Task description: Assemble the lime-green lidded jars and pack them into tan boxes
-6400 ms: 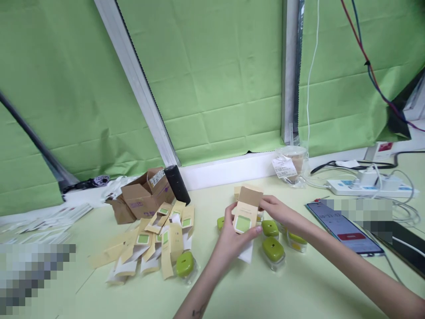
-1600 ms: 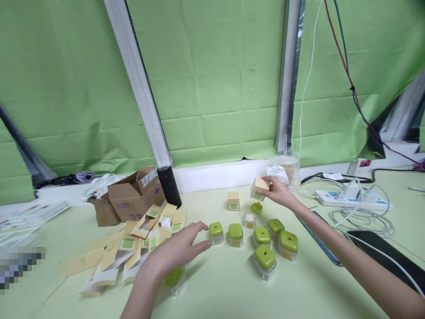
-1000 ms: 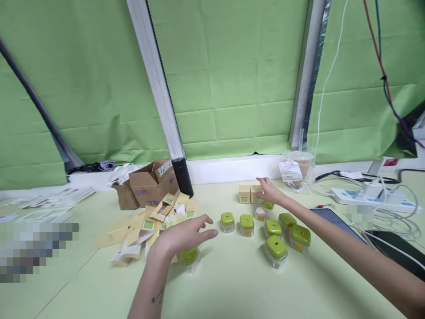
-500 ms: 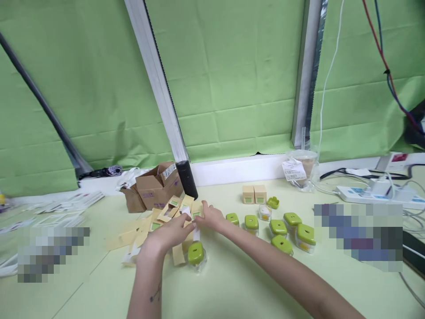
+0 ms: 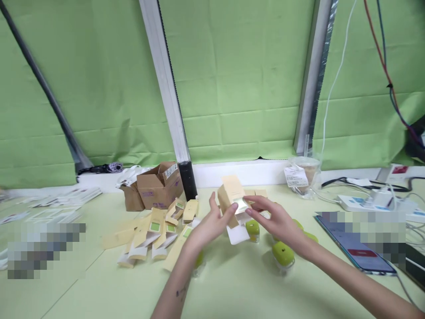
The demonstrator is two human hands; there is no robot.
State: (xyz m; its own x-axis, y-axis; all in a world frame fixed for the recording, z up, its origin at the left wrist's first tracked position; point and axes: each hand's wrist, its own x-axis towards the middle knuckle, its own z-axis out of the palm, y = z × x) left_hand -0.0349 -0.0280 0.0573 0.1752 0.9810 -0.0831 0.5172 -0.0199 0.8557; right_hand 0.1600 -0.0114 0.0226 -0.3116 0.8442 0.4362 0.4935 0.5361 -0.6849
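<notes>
My left hand and my right hand hold a tan carton blank with a white lower flap, raised above the table's middle. The left hand's fingers grip its left side. The right hand's fingertips pinch its right edge. A pile of flat tan carton blanks with green windows lies to the left of my left hand. Small jars with green lids stand under and right of my hands, partly hidden. Finished small tan boxes sit behind my right hand.
An open brown cardboard box and a black cylinder stand at the back left. A plastic drink cup, a power strip with cables and a phone lie at the right. Green cloth covers the wall.
Both hands were at the pile of flat blanks; now they hold one blank lifted toward the table's middle. Earlier, the right hand set a finished box beside another at the back.
</notes>
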